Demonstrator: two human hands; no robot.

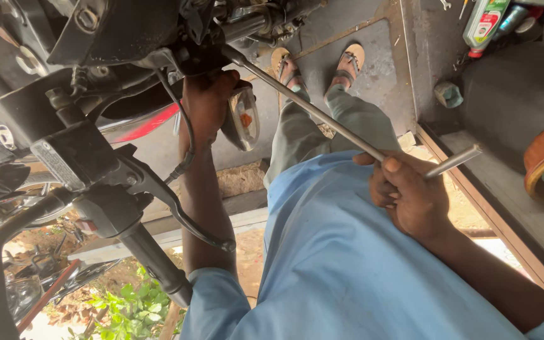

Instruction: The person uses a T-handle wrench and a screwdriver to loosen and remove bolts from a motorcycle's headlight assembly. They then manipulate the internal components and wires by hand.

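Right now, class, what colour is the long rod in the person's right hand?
Silver-grey bare metal: the long rod in the right hand, seen in the head view.

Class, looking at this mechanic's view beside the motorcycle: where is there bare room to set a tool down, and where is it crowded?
Bare: the concrete floor around the sandalled feet, and the wooden plank beside the right hand. Crowded: the bottles top right, and under the handlebar where the left hand works.

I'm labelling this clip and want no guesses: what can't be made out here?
- Head view: far tip of the long metal rod is hidden among motorcycle parts.
- Left hand: what its fingers grip is hidden by the hand and the dark bodywork.
- Green bottle: top cut by the frame edge.
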